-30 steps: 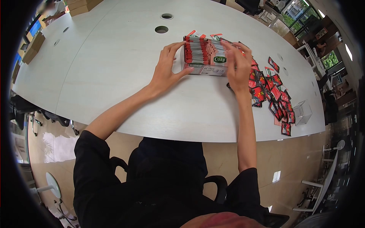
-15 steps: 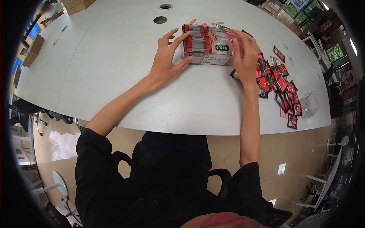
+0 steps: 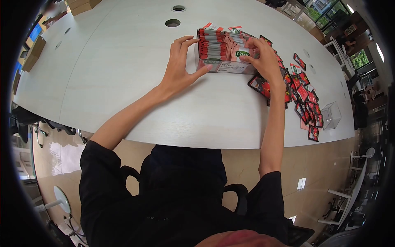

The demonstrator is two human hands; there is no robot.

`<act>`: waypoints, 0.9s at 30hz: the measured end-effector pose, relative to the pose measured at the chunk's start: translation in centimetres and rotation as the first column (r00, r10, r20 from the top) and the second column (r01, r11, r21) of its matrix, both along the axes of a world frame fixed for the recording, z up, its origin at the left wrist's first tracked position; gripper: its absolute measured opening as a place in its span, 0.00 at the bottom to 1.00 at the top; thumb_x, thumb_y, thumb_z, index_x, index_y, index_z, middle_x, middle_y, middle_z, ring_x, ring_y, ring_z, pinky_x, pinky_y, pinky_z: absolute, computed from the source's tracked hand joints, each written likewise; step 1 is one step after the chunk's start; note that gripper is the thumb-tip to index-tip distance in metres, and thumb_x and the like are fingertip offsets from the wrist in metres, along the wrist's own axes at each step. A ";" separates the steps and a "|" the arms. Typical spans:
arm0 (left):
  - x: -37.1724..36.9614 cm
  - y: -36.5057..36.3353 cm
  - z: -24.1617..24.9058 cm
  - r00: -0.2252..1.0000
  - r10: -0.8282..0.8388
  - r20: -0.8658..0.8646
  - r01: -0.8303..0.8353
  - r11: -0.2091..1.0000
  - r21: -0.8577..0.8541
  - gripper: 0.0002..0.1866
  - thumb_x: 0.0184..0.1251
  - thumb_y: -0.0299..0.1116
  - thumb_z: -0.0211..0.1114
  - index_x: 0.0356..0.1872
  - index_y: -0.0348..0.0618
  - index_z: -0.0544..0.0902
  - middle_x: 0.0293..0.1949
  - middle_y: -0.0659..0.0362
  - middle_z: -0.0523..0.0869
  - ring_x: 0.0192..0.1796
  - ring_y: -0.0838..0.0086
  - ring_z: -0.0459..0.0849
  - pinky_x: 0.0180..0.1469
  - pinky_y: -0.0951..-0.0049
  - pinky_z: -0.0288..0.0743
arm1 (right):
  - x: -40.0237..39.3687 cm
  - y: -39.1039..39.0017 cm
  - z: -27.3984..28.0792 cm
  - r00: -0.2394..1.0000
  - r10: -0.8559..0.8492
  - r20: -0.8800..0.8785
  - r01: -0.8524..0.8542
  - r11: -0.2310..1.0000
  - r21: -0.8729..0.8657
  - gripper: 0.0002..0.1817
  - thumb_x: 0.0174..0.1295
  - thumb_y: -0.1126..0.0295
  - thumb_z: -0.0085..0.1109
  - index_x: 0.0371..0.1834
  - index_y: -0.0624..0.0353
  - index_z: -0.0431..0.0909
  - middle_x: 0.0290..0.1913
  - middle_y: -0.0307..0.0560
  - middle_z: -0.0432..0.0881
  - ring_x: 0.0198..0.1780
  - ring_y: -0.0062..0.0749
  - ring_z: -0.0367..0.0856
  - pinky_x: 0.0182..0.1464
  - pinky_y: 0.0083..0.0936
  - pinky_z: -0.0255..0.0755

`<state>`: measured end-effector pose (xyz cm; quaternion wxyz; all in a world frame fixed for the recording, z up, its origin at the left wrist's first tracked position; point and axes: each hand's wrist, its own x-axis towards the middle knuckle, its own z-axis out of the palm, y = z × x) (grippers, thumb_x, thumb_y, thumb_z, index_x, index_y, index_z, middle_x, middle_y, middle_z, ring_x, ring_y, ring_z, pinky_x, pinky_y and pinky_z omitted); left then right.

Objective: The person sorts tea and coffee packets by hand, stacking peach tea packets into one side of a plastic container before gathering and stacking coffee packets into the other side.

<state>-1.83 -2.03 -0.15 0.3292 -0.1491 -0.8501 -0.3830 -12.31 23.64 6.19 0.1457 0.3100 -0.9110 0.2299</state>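
Observation:
A clear box (image 3: pixel 230 67) stands on the white table, with rows of red and silver packets (image 3: pixel 212 45) on its left side and pink Cozy packets (image 3: pixel 240 52) on its right. Around its left end is my left hand (image 3: pixel 180 61), fingertips at the back corner and thumb on the front wall. My right hand (image 3: pixel 265 61) is over the right part, thumb and fingers closed on the front Cozy packet. Just right of the box, red and black packets (image 3: pixel 260 84) lie partly under my right wrist.
A loose pile of red packets (image 3: pixel 304 92) spreads over the right of the table (image 3: pixel 173 119). Beside it stands a clear container (image 3: pixel 331 115). Cardboard boxes (image 3: pixel 35 54) are at the far left, and a person (image 3: pixel 55 10) is at the top left.
My right hand has moved from the box's right end onto the front Cozy packet, its fingers drawn together. That packet now tilts. My left hand stays at the left end.

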 end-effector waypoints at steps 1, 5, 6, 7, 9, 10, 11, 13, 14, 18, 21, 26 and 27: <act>0.0 0.0 0.0 1.000 0.003 0.005 -0.003 1.000 0.004 0.40 0.58 0.47 0.76 0.66 0.39 0.68 0.66 0.44 0.65 0.70 0.51 0.64 0.66 0.53 0.68 | -0.2 0.1 -0.2 0.998 0.014 0.068 -0.011 0.998 -0.057 0.21 0.49 0.64 0.77 0.45 0.55 0.79 0.45 0.41 0.82 0.54 0.39 0.78 0.55 0.39 0.73; -0.2 -0.2 -0.1 1.000 0.015 -0.006 -0.015 1.000 -0.023 0.40 0.59 0.46 0.77 0.67 0.38 0.67 0.65 0.47 0.67 0.69 0.57 0.68 0.66 0.57 0.71 | -0.1 -0.1 -0.2 0.984 0.023 0.175 -0.008 0.996 -0.084 0.24 0.48 0.67 0.77 0.48 0.54 0.77 0.51 0.41 0.81 0.55 0.39 0.78 0.55 0.39 0.74; -0.3 -0.2 -0.2 1.000 0.010 -0.010 -0.011 1.000 -0.011 0.40 0.59 0.46 0.77 0.66 0.38 0.67 0.64 0.48 0.68 0.69 0.58 0.68 0.65 0.57 0.72 | -0.2 -0.3 -0.2 0.988 0.023 0.151 -0.014 0.998 -0.065 0.27 0.46 0.69 0.78 0.51 0.52 0.77 0.55 0.40 0.79 0.57 0.39 0.77 0.57 0.38 0.74; -0.3 -0.2 -0.2 1.000 0.009 -0.006 -0.009 1.000 -0.011 0.40 0.59 0.46 0.77 0.66 0.38 0.67 0.64 0.48 0.68 0.69 0.58 0.68 0.65 0.57 0.72 | -0.4 -0.4 0.0 0.992 0.024 0.125 -0.019 0.999 -0.046 0.31 0.44 0.72 0.79 0.53 0.50 0.76 0.59 0.39 0.77 0.59 0.38 0.76 0.59 0.38 0.74; -0.3 -0.3 -0.2 1.000 0.013 0.018 -0.014 0.999 0.029 0.40 0.59 0.46 0.77 0.66 0.36 0.66 0.63 0.48 0.69 0.68 0.58 0.70 0.65 0.58 0.72 | -0.6 -0.6 0.6 0.998 0.058 0.030 -0.058 0.998 0.016 0.35 0.41 0.73 0.80 0.57 0.48 0.75 0.62 0.38 0.75 0.62 0.39 0.74 0.62 0.38 0.73; -0.3 -0.3 -0.2 1.000 0.013 0.019 -0.014 0.999 0.029 0.40 0.59 0.46 0.77 0.66 0.36 0.66 0.63 0.48 0.69 0.68 0.58 0.70 0.65 0.58 0.72 | -0.7 -0.6 0.8 0.993 0.096 -0.064 -0.091 0.993 0.078 0.40 0.39 0.75 0.80 0.60 0.45 0.74 0.65 0.37 0.73 0.65 0.39 0.72 0.64 0.38 0.73; -0.2 -0.3 -0.1 1.000 0.012 0.022 -0.013 0.999 0.032 0.40 0.59 0.46 0.77 0.66 0.36 0.66 0.63 0.48 0.69 0.67 0.59 0.70 0.65 0.59 0.72 | -0.9 -0.8 0.9 0.994 0.095 -0.062 -0.090 0.993 0.077 0.40 0.39 0.75 0.80 0.60 0.45 0.74 0.65 0.37 0.73 0.65 0.39 0.72 0.64 0.38 0.73; -0.2 -0.3 0.0 1.000 0.008 0.024 -0.009 0.999 0.032 0.41 0.59 0.46 0.77 0.66 0.35 0.66 0.62 0.48 0.70 0.67 0.59 0.71 0.65 0.59 0.72 | -1.4 -1.2 1.0 0.987 0.152 -0.052 -0.145 0.982 0.117 0.47 0.36 0.77 0.81 0.65 0.41 0.72 0.65 0.35 0.73 0.67 0.40 0.69 0.69 0.39 0.68; -0.1 -0.3 0.0 0.999 0.005 0.034 -0.006 0.999 0.037 0.41 0.59 0.46 0.77 0.66 0.35 0.66 0.62 0.48 0.70 0.66 0.60 0.71 0.65 0.59 0.72 | -1.6 -1.3 0.9 0.987 0.148 -0.053 -0.142 0.983 0.115 0.47 0.36 0.77 0.81 0.65 0.41 0.72 0.65 0.35 0.73 0.67 0.40 0.69 0.69 0.39 0.68; 0.0 -0.2 0.2 0.997 -0.033 0.075 0.027 0.996 0.087 0.43 0.57 0.49 0.78 0.64 0.32 0.66 0.61 0.47 0.69 0.62 0.60 0.71 0.63 0.58 0.71 | -1.3 -1.6 0.8 0.978 0.159 -0.136 -0.134 0.975 0.176 0.48 0.36 0.75 0.81 0.68 0.40 0.71 0.63 0.38 0.76 0.67 0.42 0.69 0.70 0.40 0.65; 0.4 -0.3 -0.1 0.954 -0.155 0.256 0.034 0.906 0.421 0.40 0.59 0.46 0.77 0.66 0.35 0.67 0.63 0.49 0.71 0.63 0.65 0.73 0.64 0.65 0.72 | -1.1 0.1 1.2 0.971 0.116 -0.210 -0.131 0.990 -0.055 0.42 0.41 0.68 0.80 0.65 0.43 0.74 0.60 0.40 0.79 0.64 0.42 0.72 0.68 0.40 0.64; -0.8 -1.3 -0.4 0.924 -0.225 0.311 -0.123 0.594 0.795 0.26 0.75 0.49 0.61 0.57 0.35 0.73 0.45 0.58 0.78 0.45 0.77 0.80 0.48 0.75 0.76 | -2.8 9.4 -0.8 0.908 -0.280 -0.311 0.162 0.921 -0.355 0.20 0.59 0.57 0.71 0.53 0.50 0.82 0.50 0.43 0.85 0.59 0.40 0.77 0.66 0.40 0.62; -0.9 -1.4 -0.6 0.916 -0.255 0.309 -0.105 0.592 0.799 0.26 0.75 0.49 0.61 0.57 0.35 0.73 0.45 0.58 0.78 0.45 0.77 0.80 0.48 0.75 0.76 | -2.8 12.3 -1.9 0.856 -0.391 -0.339 0.290 0.905 -0.312 0.19 0.62 0.57 0.68 0.53 0.50 0.82 0.49 0.42 0.86 0.59 0.40 0.77 0.68 0.42 0.59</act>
